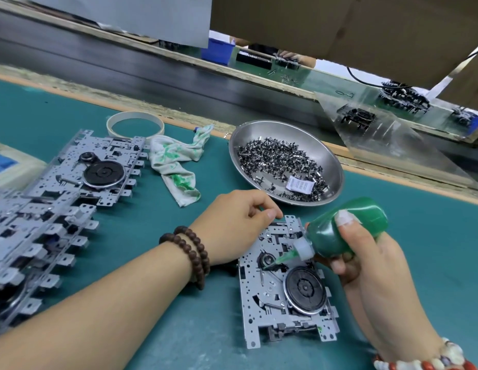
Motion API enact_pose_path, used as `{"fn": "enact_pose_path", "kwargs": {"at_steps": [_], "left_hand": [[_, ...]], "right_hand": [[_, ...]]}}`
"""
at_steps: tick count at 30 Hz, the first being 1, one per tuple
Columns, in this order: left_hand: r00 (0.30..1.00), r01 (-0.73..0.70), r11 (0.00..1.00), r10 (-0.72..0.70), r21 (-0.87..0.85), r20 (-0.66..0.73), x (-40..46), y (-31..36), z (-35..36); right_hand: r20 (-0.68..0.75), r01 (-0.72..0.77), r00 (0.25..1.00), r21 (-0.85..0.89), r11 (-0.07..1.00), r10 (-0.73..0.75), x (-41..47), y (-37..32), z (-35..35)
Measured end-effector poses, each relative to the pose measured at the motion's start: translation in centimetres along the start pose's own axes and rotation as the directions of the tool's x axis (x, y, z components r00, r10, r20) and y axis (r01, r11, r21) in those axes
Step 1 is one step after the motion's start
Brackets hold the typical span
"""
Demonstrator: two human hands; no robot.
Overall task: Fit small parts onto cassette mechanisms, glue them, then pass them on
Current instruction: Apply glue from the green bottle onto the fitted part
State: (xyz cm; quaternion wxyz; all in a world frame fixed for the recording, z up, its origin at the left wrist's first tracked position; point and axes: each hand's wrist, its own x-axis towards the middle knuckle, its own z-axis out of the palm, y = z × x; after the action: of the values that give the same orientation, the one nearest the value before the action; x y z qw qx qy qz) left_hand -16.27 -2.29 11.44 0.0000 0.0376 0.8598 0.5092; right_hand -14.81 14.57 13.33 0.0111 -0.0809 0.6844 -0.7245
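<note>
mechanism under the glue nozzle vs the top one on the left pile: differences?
The glued mechanism lies alone on the mat, steadied by the left hand, the glue bottle nozzle at its small hub. The pile mechanism is untouched, resting on others, turned differently. Both are grey plates with a black flywheel.

Cassette mechanism (283, 292): grey metal plate with black flywheel, lying flat on the green mat. Green glue bottle (347, 231): tilted, nozzle tip down on the small hub beside the flywheel. Steel bowl (331, 158) holds small dark parts (280, 161). Further mechanisms (46, 225) lie stacked at left.
</note>
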Motion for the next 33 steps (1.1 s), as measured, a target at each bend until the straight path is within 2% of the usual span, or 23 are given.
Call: {"fn": "enact_pose_path", "kwargs": {"at_steps": [24, 33], "left_hand": [[1.000, -0.006, 1.000, 0.005, -0.011, -0.013, 0.11, -0.01, 0.09], [1.000, -0.009, 1.000, 0.009, -0.002, -0.021, 0.05, 0.00, 0.08]], "right_hand": [[0.053, 0.034, 0.998, -0.110, 0.993, -0.028, -0.04, -0.05, -0.14], [0.062, 0.021, 0.998, -0.054, 0.998, -0.017, -0.07, 0.09, -0.14]]}}
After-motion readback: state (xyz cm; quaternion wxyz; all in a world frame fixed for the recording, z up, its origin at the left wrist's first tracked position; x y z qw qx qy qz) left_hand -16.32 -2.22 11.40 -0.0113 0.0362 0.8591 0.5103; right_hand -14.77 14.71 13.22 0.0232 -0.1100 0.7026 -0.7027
